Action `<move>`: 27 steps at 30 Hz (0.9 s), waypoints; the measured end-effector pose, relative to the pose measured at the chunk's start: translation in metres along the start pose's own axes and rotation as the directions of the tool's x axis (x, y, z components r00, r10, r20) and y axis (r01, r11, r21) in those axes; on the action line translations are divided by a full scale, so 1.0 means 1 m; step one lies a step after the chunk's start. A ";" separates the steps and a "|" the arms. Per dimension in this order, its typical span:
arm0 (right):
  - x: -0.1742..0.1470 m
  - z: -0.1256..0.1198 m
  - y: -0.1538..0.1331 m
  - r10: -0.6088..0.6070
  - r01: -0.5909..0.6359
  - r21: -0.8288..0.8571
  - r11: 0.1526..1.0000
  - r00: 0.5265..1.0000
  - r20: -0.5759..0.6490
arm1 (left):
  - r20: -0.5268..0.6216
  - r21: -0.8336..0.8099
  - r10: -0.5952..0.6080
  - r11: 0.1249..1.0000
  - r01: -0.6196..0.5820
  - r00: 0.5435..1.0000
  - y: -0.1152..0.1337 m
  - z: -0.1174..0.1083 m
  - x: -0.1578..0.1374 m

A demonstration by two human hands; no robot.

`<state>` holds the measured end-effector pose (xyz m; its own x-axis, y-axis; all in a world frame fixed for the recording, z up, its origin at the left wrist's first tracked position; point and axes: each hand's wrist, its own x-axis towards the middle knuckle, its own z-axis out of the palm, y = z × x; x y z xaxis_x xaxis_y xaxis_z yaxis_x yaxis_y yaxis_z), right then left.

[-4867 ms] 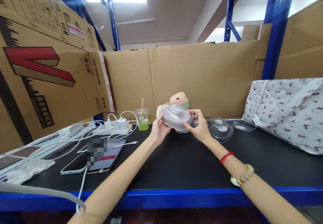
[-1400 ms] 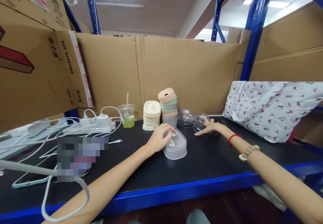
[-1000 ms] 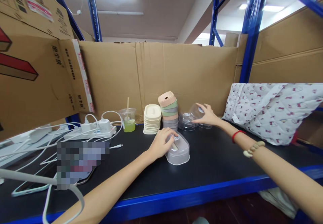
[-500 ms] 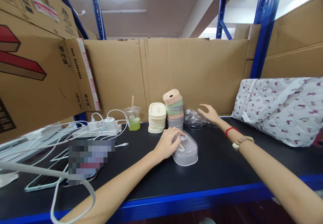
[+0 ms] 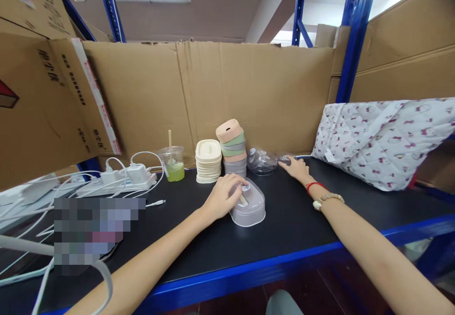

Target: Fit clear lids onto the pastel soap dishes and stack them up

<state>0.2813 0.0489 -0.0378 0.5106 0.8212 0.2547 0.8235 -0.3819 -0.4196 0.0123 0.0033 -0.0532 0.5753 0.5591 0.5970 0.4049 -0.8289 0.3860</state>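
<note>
A grey container with a clear plastic cover (image 5: pixel 250 206) rests on the black tabletop. My left hand (image 5: pixel 223 195) is on its left side, fingers curled over the top of the cover. A round sticker and a small pale piece show by the fingertips. My right hand (image 5: pixel 296 169) reaches to the back right, its fingers apart, beside another clear cover (image 5: pixel 284 157) partly hidden behind it; I cannot tell whether they touch. Several clear covers (image 5: pixel 262 161) lie nested just left of that hand. Behind the container stand a leaning stack of pink, green and grey containers (image 5: pixel 233 149) and cream lids (image 5: pixel 208 161).
A plastic cup (image 5: pixel 176 169) with green drink and a straw stands left of the stacks. White cables and a power strip (image 5: pixel 121 182) cover the left side, near a blurred-out item (image 5: pixel 92 229). A quilted patterned bag (image 5: pixel 377 139) sits right, against cardboard walls (image 5: pixel 263 87).
My right hand has come down from above the table to the clear covers at the back. My left hand stays on the covered container. The view has shifted right.
</note>
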 end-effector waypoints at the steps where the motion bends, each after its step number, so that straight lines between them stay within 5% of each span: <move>1: -0.002 -0.002 -0.001 0.017 -0.015 0.040 0.999 0.999 -0.050 | 0.004 0.005 0.005 1.000 -0.005 1.000 0.001 0.000 0.000; 4: -0.003 -0.005 -0.005 0.026 0.025 0.218 0.976 0.973 -0.231 | 0.017 0.028 0.014 1.000 -0.015 1.000 0.003 0.001 0.000; 8: -0.002 -0.002 -0.014 -0.136 0.288 0.344 0.894 0.904 -0.405 | 0.041 0.044 0.031 0.998 -0.033 0.999 0.005 0.002 0.000; 14: -0.011 0.011 -0.035 -0.498 0.560 0.212 0.801 0.820 -0.282 | 0.043 0.057 0.035 0.998 -0.038 0.998 0.005 0.001 0.000; 18: -0.017 0.013 -0.043 -0.485 0.503 0.164 0.849 0.864 -0.136 | 0.046 0.061 0.040 0.997 -0.043 0.998 0.004 0.002 0.000; 22: -0.013 0.009 -0.037 -0.248 0.273 0.179 0.945 0.957 -0.149 | 0.047 0.057 0.043 0.997 -0.046 0.998 0.004 0.001 0.000; 27: -0.001 0.006 -0.006 0.004 0.000 0.073 0.997 0.999 -0.054 | 0.056 0.061 0.033 0.997 -0.036 0.998 0.005 0.001 0.000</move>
<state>0.2747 0.0530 -0.0406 0.5264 0.7956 0.3000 0.8033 -0.3497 -0.4821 0.0150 -0.0007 -0.0519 0.6272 0.5318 0.5690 0.4267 -0.8458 0.3202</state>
